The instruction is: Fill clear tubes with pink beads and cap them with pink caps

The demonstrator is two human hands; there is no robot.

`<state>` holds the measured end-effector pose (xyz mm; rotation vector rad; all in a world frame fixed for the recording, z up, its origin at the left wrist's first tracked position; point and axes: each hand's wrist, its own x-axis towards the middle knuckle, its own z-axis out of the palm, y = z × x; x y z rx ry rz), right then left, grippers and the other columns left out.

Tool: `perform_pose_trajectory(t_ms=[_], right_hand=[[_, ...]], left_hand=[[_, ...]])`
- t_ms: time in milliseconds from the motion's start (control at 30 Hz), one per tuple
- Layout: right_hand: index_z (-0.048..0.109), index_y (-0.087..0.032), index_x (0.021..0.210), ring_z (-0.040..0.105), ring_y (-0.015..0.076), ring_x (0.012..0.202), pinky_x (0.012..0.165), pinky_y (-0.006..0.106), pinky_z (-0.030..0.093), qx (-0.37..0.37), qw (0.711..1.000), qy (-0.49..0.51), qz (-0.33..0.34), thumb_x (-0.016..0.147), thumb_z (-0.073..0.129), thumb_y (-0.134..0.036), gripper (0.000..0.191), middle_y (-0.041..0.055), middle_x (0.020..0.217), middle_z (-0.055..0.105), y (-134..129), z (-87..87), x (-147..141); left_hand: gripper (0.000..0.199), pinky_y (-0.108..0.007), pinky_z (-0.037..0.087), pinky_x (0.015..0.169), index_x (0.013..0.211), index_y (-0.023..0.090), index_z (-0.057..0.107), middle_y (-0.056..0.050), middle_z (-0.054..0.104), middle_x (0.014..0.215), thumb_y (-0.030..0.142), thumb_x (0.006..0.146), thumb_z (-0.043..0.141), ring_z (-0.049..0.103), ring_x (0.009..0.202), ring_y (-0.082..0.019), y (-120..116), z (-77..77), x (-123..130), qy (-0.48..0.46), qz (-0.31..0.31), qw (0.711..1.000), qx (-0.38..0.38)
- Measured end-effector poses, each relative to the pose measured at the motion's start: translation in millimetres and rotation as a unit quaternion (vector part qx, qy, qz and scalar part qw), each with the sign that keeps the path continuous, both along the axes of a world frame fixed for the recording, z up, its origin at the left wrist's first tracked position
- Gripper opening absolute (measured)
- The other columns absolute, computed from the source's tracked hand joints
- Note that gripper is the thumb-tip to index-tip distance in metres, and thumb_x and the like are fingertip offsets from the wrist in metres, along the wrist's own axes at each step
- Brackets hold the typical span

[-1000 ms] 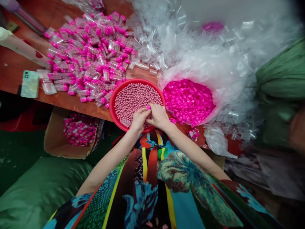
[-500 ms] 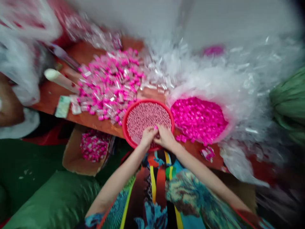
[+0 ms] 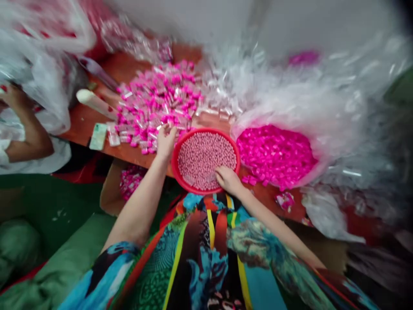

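Observation:
A red basin [image 3: 174, 165] full of small pink beads [image 3: 203, 157] stands at the table's front edge. My right hand [image 3: 229, 180] is at its near right side, fingers curled together low over the beads. Something clear and small seems to be at its fingertips, too blurred to name. My left hand [image 3: 166, 141] is left of the basin, over the near edge of a heap of small clear containers with pink caps [image 3: 158, 103]. Its thumb and fingers are apart, and I see nothing held in them. Right of the basin, an open clear bag holds bright pink caps [image 3: 275, 155].
Clear plastic pieces [image 3: 348, 107] pile up at the back right. A phone [image 3: 98, 136] and a pale tube [image 3: 95, 102] lie on the left of the table [image 3: 80, 129]. Another person's arm [image 3: 30, 133] is at the far left. Below stands a cardboard box [image 3: 108, 189].
My hands were together over the basin with a pink-capped piece between them. My left hand has moved left to the heap; my right has stayed over the beads. The view has shifted slightly.

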<state>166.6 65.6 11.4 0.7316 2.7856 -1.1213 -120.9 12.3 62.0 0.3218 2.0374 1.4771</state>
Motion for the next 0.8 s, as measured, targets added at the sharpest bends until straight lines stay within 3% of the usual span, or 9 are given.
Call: perform_pose_trajectory(t_ms=[167, 267, 333, 400, 533, 600, 700, 733, 800], right_hand=[[0.061, -0.014, 0.141, 0.055, 0.0265, 0.127, 0.116, 0.044, 0.043, -0.031, 0.998, -0.045, 0.035, 0.098, 0.061, -0.016, 0.042, 0.0165, 0.142, 0.060, -6, -12.3, -6], [0.068, -0.011, 0.127, 0.055, 0.0277, 0.124, 0.115, 0.046, 0.042, -0.048, 0.996, -0.060, 0.032, 0.097, 0.063, -0.015, 0.030, 0.0180, 0.134, 0.061, -8, -16.0, -15], [0.069, -0.010, 0.122, 0.055, 0.0253, 0.122, 0.113, 0.043, 0.043, -0.068, 0.996, -0.058, 0.019, 0.101, 0.058, -0.017, 0.025, 0.0173, 0.130, 0.062, -7, -18.9, -18], [0.065, -0.010, 0.131, 0.058, 0.0211, 0.120, 0.109, 0.037, 0.047, -0.095, 0.994, -0.046, 0.001, 0.103, 0.053, -0.014, 0.030, 0.0155, 0.131, 0.062, -4, -21.3, -18], [0.053, -0.016, 0.143, 0.068, 0.0152, 0.095, 0.089, 0.030, 0.056, -0.170, 0.984, -0.027, -0.041, 0.100, 0.051, -0.011, 0.043, 0.0066, 0.113, 0.071, -2, -20.5, -14], [0.057, -0.023, 0.131, 0.070, 0.0143, 0.085, 0.082, 0.029, 0.058, -0.278, 0.953, 0.009, -0.119, 0.097, 0.056, -0.014, 0.036, 0.0023, 0.103, 0.072, -5, -17.7, -13], [0.060, -0.028, 0.106, 0.069, 0.0135, 0.077, 0.076, 0.028, 0.057, -0.460, 0.835, 0.094, -0.287, 0.089, 0.066, -0.018, 0.021, -0.0016, 0.092, 0.072, -11, -12.5, -12], [0.060, -0.029, 0.103, 0.068, 0.0135, 0.072, 0.073, 0.027, 0.056, -0.488, 0.800, 0.111, -0.330, 0.087, 0.068, -0.020, 0.020, -0.0029, 0.086, 0.071, -13, -11.0, -12], [0.059, -0.029, 0.100, 0.065, 0.0143, 0.065, 0.066, 0.027, 0.054, -0.507, 0.760, 0.126, -0.386, 0.085, 0.071, -0.025, 0.020, -0.0047, 0.074, 0.068, -17, -8.5, -13]], left_hand=[[0.008, -0.030, 0.050, 0.074, 0.089, 0.010, 0.075, -0.004, 0.070, 0.079, 0.004, 0.084, 0.073, 0.058, 0.067, -0.013, -66, -26.8, 64, -0.086, -0.141, 0.981, -0.105], [0.012, -0.029, 0.050, 0.073, 0.083, 0.012, 0.076, -0.004, 0.071, 0.077, 0.001, 0.077, 0.076, 0.059, 0.070, -0.015, -90, -37.7, 102, -0.106, -0.171, 0.972, -0.119], [0.013, -0.029, 0.050, 0.071, 0.088, 0.013, 0.076, -0.004, 0.072, 0.080, 0.005, 0.078, 0.075, 0.060, 0.070, -0.014, -95, -43.9, 119, -0.108, -0.161, 0.975, -0.112], [0.018, -0.028, 0.051, 0.066, 0.098, 0.014, 0.074, -0.004, 0.072, 0.085, 0.009, 0.081, 0.073, 0.059, 0.066, -0.013, -93, -48.0, 131, -0.115, -0.143, 0.978, -0.097], [0.027, -0.027, 0.049, 0.062, 0.108, 0.014, 0.072, -0.005, 0.073, 0.089, 0.013, 0.081, 0.075, 0.061, 0.064, -0.013, -78, -48.7, 146, -0.124, -0.111, 0.985, -0.050], [0.020, -0.028, 0.050, 0.063, 0.101, 0.015, 0.072, -0.005, 0.072, 0.084, 0.014, 0.081, 0.076, 0.062, 0.065, -0.014, -69, -47.4, 149, -0.121, -0.090, 0.988, -0.029], [0.014, -0.028, 0.049, 0.061, 0.095, 0.017, 0.070, -0.003, 0.070, 0.076, 0.018, 0.083, 0.077, 0.061, 0.061, -0.014, -61, -46.4, 151, -0.121, -0.057, 0.991, -0.005], [0.014, -0.028, 0.049, 0.060, 0.095, 0.018, 0.069, -0.002, 0.069, 0.073, 0.020, 0.083, 0.077, 0.061, 0.059, -0.014, -59, -46.5, 152, -0.122, -0.048, 0.991, 0.002], [0.014, -0.027, 0.047, 0.058, 0.093, 0.018, 0.066, -0.001, 0.066, 0.067, 0.022, 0.084, 0.076, 0.060, 0.057, -0.014, -59, -47.3, 155, -0.128, -0.034, 0.991, 0.011]])
